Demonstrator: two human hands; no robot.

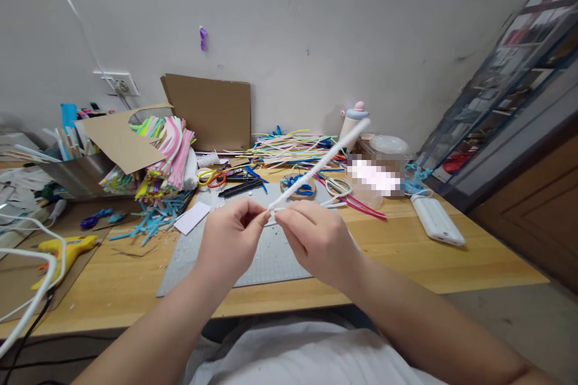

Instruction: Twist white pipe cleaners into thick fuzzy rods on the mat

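Observation:
A fuzzy white pipe cleaner (316,168) slants up and to the right from between my fingertips. Its lower end is pinched by my left hand (232,237), thumb against the index finger. My right hand (320,243) closes on the same lower end, its fingertips almost touching those of the left. How the end is bent or twisted there is mostly hidden by the fingers. Both hands are above a grey cutting mat (271,264) on the wooden table (392,264).
Colourful pipe cleaners (289,150) lie piled along the wall, beside a bundle of pastel ones (167,156). A yellow glue gun (67,249) and white cables are at left. Pliers (244,174), a white power bank-like block (436,219) and a bottle (352,120) stand or lie around.

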